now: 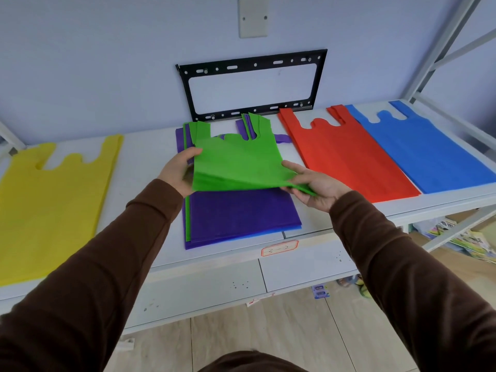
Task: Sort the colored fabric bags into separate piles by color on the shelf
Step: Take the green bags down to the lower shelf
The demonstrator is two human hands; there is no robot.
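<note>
A green fabric bag is lifted at its lower end above a mixed stack in the middle of the white shelf. My left hand grips the bag's left edge and my right hand pinches its lower right corner. A purple bag tops the stack beneath, with green and blue edges showing under it. A yellow bag pile lies at the left. A red bag pile and a blue bag pile lie side by side at the right.
A black metal wall bracket hangs behind the stack, just above the shelf. White shelf uprights rise at the right. Printed papers lie on the lower level at the right, and wooden floor shows below.
</note>
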